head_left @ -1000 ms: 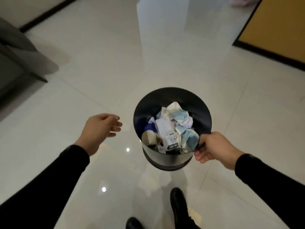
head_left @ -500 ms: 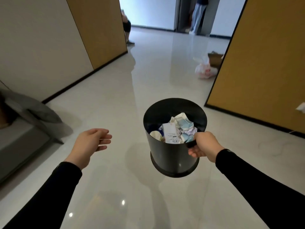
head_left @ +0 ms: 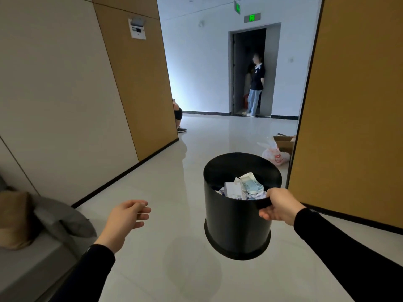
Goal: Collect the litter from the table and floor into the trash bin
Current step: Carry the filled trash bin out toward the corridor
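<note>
A round black trash bin (head_left: 235, 223) hangs in the air above the pale floor, tilted slightly. My right hand (head_left: 278, 207) grips its near right rim, thumb inside. Crumpled paper and a small white carton, the litter (head_left: 242, 188), fill the bin almost to the rim. My left hand (head_left: 125, 219) floats to the left of the bin, apart from it, fingers loosely spread and holding nothing. Both arms wear black sleeves.
A grey sofa with cushions (head_left: 43, 223) stands at the left. Tan wall panels (head_left: 353, 105) flank the corridor. A plastic bag (head_left: 275, 154) and a cardboard box (head_left: 284, 143) lie ahead on the right. A person (head_left: 255, 83) stands in a far doorway; another crouches by the left corner (head_left: 179, 118).
My view has tilted up from the floor to the corridor. The bin has risen with my right hand and moved right; my left hand stays out to the side, empty.
</note>
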Demonstrator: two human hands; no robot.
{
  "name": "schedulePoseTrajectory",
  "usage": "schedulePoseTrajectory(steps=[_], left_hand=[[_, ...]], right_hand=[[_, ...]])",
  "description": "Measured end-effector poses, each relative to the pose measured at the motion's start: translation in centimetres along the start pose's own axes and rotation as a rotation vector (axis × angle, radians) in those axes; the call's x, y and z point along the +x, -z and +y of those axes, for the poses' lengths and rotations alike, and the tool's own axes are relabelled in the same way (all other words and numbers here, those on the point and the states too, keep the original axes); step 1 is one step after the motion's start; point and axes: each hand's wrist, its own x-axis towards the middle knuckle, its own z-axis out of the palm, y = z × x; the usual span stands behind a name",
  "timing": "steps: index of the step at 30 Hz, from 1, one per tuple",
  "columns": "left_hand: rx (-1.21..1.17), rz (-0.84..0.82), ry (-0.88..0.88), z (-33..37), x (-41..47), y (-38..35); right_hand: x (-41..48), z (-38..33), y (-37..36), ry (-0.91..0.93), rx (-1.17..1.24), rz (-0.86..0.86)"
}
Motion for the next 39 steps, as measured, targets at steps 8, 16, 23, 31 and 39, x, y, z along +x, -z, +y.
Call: schedulePoseTrajectory(steps=[8, 16, 23, 31, 39], left_hand=[[0.046, -0.022, 0.004, 0.2, 10.5, -2.5], [0.087, 0.005, -0.021, 4.5, 26.8, -6.2], [0.077, -0.063, -0.043, 5.5, 40.8, -11.2], [0.053, -0.189, -0.092, 5.5, 61.5, -17.4], [0.099, -0.376, -0.096, 9.9, 81.7, -24.2]], right_hand=[[10.2, -2.7, -4.6, -0.062, 0.160, -0.019], [24.4, -11.9, -10.6, 0.054, 0.136, -0.021], [36.6, -18.8, -13.4, 0.051, 0.160, -0.005], [50.6, -21.8, -18.6, -0.004, 0.188, 0.113], [63.0, -27.5, -23.2, -0.115, 0.274, 0.331]])
